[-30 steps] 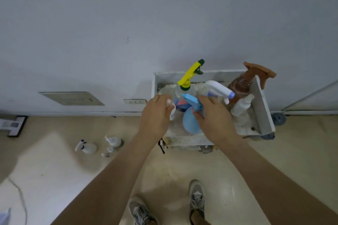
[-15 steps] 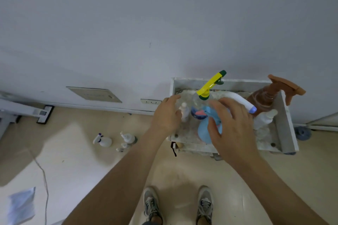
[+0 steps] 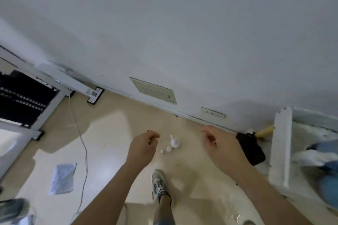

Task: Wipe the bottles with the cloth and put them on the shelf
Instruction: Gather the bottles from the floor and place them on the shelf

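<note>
head view: looking down over a pale floor [image 3: 113, 133] to a white wall [image 3: 182, 33]; the right edge is smeared.
cloth: a blue-grey cloth [image 3: 63, 179] lies flat on the floor at lower left, well apart from both hands, with a thin white cable [image 3: 83, 151] trailing past its right side.
left hand: the left hand [image 3: 142, 149] hangs over the floor, fingers loosely curled with nothing visible in them, just left of the floor bottles.
floor bottles: a small white bottle [image 3: 174, 143] stands upright between the two hands, and two smaller white bottles [image 3: 166, 150] sit just beside it at its lower left; neither hand touches any of them.
right hand: the right hand [image 3: 223, 150] is out over the floor to the right of those bottles, fingers loosely bent and holding nothing.
clutter: a black bag-like thing [image 3: 252, 150] and a yellow handle [image 3: 265, 130] lie by the wall, between the right hand and the shelf.
shelf: the white-rimmed shelf [image 3: 279, 144] stands at the right edge, with blue and white bottles [image 3: 325, 153] on it, too blurred to count.
done so far: some bottles are on the shelf, so i'd say the job is well along; whether they were wiped i cannot tell.
left to do: the three on the floor look like the remainder, each needing the cloth and then a place on the shelf.
next, as i judge it: with both hands free and the cloth lying off to the left, fetching it or picking up a floor bottle seems the likely step.
</note>
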`<state>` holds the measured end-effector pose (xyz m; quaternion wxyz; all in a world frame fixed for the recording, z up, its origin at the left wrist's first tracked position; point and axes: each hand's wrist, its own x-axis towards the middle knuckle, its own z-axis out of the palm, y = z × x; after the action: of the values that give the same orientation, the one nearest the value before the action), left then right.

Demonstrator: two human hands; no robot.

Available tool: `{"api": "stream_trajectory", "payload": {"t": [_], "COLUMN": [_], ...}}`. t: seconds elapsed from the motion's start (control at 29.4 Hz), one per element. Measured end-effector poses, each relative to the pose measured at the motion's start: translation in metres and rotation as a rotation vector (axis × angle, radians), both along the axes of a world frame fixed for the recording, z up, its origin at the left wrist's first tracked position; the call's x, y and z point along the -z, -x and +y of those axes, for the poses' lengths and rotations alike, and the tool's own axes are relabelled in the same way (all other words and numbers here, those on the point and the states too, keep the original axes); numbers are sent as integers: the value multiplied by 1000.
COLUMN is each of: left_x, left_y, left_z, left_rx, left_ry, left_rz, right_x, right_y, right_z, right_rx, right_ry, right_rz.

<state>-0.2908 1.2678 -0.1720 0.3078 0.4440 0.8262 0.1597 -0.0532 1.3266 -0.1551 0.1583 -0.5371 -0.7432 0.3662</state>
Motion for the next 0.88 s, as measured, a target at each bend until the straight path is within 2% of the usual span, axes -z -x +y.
{"api": "stream_trajectory", "payload": {"t": [0.14,0.31,0.44,0.58,0.71,0.88], "left_x": [68,158,256,379,499,609], "left_y": [95,164,187,171,139,128], "left_z": [10,18,23,32,34,31], "left_rx": [-41,-45,-26,67,220,346], "left_ry": [64,126,143,230,310,476], "left_rz": [-9,-14,-29,-75,-124,48], "right_x": [89,188,283,403,506,564], "right_y": [103,174,204,223,223,222], "right_z": [15,41,60,73,79,73], "right_rx": [-129,-230,-283,-322,-312,-262], "right_ry": [238,417,471,479,518,399], "right_rz": [-188,-395,-484,-594,-608,-442]}}
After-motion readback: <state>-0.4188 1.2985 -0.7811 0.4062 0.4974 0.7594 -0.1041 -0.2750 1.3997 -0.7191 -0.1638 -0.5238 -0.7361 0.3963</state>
